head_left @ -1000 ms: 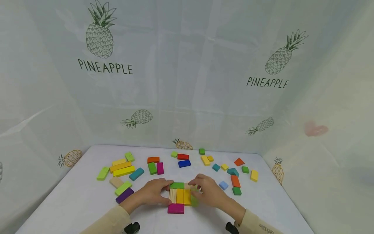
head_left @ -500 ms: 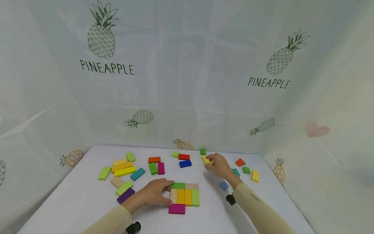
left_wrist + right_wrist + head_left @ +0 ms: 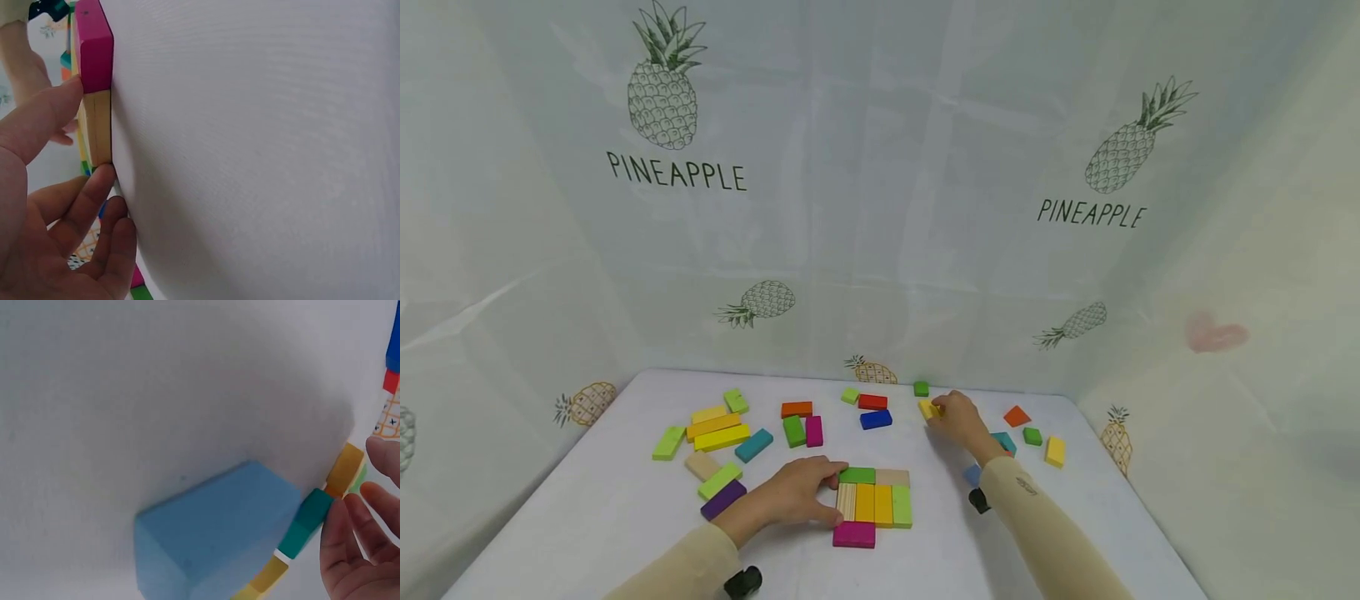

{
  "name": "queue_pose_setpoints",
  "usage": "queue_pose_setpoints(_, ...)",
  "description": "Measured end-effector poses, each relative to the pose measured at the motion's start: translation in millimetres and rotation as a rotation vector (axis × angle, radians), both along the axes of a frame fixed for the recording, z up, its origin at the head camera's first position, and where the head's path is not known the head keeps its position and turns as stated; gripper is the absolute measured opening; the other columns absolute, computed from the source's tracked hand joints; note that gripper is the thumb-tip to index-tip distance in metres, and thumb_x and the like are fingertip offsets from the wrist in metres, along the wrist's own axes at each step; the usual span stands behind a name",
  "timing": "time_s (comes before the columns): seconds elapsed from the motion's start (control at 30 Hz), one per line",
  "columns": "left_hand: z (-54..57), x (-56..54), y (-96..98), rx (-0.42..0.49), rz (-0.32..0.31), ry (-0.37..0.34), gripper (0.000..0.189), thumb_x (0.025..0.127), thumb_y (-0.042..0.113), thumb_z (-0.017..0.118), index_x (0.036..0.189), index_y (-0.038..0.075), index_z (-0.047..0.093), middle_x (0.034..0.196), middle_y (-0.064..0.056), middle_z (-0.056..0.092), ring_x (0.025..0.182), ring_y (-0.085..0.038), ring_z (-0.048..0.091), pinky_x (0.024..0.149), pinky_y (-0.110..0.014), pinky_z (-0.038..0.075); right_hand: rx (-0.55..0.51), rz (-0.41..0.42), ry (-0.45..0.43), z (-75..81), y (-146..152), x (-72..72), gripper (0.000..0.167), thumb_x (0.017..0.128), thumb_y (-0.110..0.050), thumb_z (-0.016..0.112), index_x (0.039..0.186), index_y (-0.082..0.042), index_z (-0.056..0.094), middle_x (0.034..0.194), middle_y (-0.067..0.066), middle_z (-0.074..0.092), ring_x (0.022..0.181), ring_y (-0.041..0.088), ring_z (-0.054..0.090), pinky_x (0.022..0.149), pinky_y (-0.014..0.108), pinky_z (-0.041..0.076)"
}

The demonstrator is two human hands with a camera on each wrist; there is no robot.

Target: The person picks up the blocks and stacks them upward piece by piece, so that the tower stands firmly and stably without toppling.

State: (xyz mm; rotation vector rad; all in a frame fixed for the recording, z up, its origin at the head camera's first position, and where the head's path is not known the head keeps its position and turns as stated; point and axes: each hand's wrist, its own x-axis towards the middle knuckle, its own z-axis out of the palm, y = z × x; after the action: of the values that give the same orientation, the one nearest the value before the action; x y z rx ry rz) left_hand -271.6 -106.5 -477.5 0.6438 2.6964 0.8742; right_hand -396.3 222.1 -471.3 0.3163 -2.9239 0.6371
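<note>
My left hand rests along the left side of a flat group of blocks; in the left wrist view its thumb and index fingertip touch near the ends of a plain wood block. A magenta block lies at the group's near edge, a green block and a beige block at its far edge. Between them lie yellow blocks and a lime block. My right hand reaches to a yellow block farther back, thumb and fingers parted around it; the fingers partly hide it.
Loose blocks lie at the left, among them a purple block and a teal block. A blue block and a red block lie at the back. A light blue block sits under the right forearm. A pineapple-print curtain stands behind.
My right hand has left the beige block at the group's far right corner and moved back and right to the yellow block. My left hand stays at the group's left side.
</note>
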Motion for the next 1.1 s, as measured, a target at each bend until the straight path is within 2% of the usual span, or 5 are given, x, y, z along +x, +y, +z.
queue_pose_setpoints(0.2, 0.6, 0.1, 1.0, -0.001, 0.000, -0.008, 0.082, 0.079, 0.039, 0.094, 0.151, 0.016, 0.060, 0.098, 0.009, 0.059, 0.099, -0.014, 0.054, 0.092, -0.041, 0.056, 0.019, -0.002, 0.003, -6.8, -0.6, -3.7, 0.037, 0.091, -0.010, 0.083, 0.124, 0.005, 0.075, 0.098, 0.010, 0.063, 0.088, 0.022, 0.055, 0.087, 0.041, 0.056)
queue_pose_setpoints(0.5, 2.0, 0.4, 1.7, -0.003, -0.004, -0.006, 0.081, 0.080, 0.039, 0.094, 0.150, 0.016, 0.061, 0.097, 0.009, 0.059, 0.099, -0.014, 0.054, 0.092, -0.041, 0.056, 0.031, -0.006, -0.060, -6.5, -0.8, -5.3, 0.037, 0.089, -0.004, 0.081, 0.126, -0.001, 0.076, 0.104, 0.010, 0.063, 0.095, 0.024, 0.060, 0.094, 0.045, 0.057)
queue_pose_setpoints(0.67, 3.7, 1.7, 1.5, -0.001, 0.000, -0.012, 0.082, 0.080, 0.037, 0.094, 0.150, 0.014, 0.060, 0.097, 0.008, 0.059, 0.099, -0.015, 0.054, 0.091, -0.040, 0.055, 0.067, 0.026, -0.062, -4.0, -1.8, -0.2, 0.033, 0.089, -0.005, 0.084, 0.121, -0.007, 0.078, 0.108, 0.010, 0.069, 0.101, 0.027, 0.063, 0.097, 0.047, 0.057)
queue_pose_setpoints(0.83, 4.4, 2.0, 1.9, 0.002, -0.002, -0.017, 0.082, 0.080, 0.037, 0.094, 0.151, 0.014, 0.060, 0.097, 0.008, 0.059, 0.099, -0.015, 0.054, 0.091, -0.040, 0.055, 0.069, 0.109, -0.030, -2.2, 0.4, 6.5, 0.029, 0.089, -0.001, 0.083, 0.117, -0.004, 0.079, 0.104, 0.010, 0.072, 0.096, 0.025, 0.065, 0.093, 0.046, 0.059)
queue_pose_setpoints(1.1, 4.0, 0.9, 2.2, -0.001, -0.001, -0.016, 0.082, 0.080, 0.038, 0.094, 0.151, 0.014, 0.060, 0.097, 0.008, 0.059, 0.099, -0.015, 0.054, 0.090, -0.039, 0.055, 0.018, 0.187, 0.000, 1.2, 3.8, 25.4, 0.028, 0.091, -0.002, 0.080, 0.117, -0.009, 0.081, 0.100, 0.001, 0.070, 0.090, 0.017, 0.060, 0.084, 0.036, 0.058)
